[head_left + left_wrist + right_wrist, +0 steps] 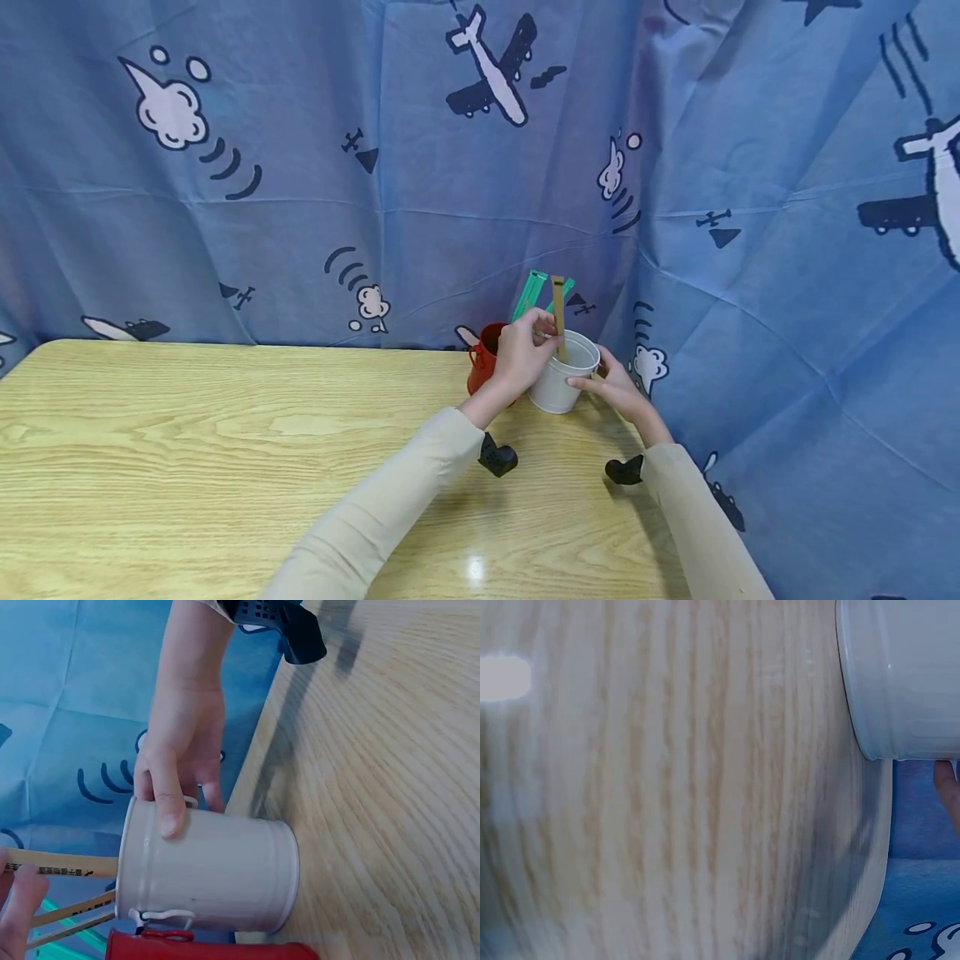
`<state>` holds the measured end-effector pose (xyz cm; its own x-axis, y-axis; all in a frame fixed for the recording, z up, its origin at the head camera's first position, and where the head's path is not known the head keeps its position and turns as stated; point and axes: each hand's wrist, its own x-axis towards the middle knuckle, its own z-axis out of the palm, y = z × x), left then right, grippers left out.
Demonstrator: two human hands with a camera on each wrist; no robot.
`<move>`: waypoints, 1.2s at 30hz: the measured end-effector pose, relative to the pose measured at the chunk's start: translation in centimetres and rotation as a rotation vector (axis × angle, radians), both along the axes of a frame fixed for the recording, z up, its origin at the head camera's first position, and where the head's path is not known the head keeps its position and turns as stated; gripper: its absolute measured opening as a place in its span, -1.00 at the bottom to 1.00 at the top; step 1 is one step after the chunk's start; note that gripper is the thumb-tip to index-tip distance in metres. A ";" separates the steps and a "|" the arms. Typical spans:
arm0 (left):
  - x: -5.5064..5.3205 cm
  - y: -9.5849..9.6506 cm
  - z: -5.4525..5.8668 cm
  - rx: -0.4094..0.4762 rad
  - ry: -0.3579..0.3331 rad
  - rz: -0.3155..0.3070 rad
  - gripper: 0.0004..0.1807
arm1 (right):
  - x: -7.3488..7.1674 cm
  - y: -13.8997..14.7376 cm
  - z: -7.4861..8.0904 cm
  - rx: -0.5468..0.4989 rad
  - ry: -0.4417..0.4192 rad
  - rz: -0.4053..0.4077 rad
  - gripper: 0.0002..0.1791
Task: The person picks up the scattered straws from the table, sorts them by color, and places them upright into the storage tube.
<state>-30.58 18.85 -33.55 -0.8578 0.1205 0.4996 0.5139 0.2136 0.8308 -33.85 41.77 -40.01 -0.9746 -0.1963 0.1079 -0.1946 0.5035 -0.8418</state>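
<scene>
My left hand (522, 350) pinches a flat tan strip with black printing (558, 312), which stands in the white bucket (553, 388). Fingertips (22, 904) of that hand show beside the strip's outer end in the left wrist view. Two more tan strips (79, 907) stick out of the bucket's mouth there. My right hand (615, 385) grips the bucket's right side, thumb on the outer wall near the rim. The bucket stands on the table. In the right wrist view the bucket's lower wall (907, 682) shows with a finger (949, 787) beside it.
A red pitcher (483, 367) stands on the table right beside the bucket's left side. Green strips (529, 294) rise behind the left hand; their lower ends are hidden. A blue patterned curtain (300, 167) hangs along the back and right of the wooden table (225, 450).
</scene>
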 end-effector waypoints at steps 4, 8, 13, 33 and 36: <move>0.0 -0.1 0.0 -0.040 0.006 0.022 -0.80 | 0.0 0.0 0.0 0.002 0.006 0.007 -0.13; 0.0 -0.1 0.2 -0.068 0.009 0.009 -0.78 | 0.0 0.0 -0.1 0.001 0.006 0.008 -0.13; 0.1 -0.2 0.4 -0.097 0.014 0.006 -0.76 | 0.0 0.1 -0.2 0.000 -0.003 0.000 -0.13; 0.4 -2.3 0.2 -0.113 0.051 0.022 -0.69 | 0.3 -0.1 -0.2 0.002 0.021 0.025 -0.16; 0.4 -2.7 0.0 -0.116 0.049 0.032 -0.68 | 0.2 -0.1 -0.2 0.003 0.019 0.020 -0.16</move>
<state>-30.17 16.10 -33.55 -0.8368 0.1531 0.5256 0.5450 0.3240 0.7733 -33.64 41.70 -40.24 -0.9683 -0.2157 0.1259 -0.2206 0.5022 -0.8361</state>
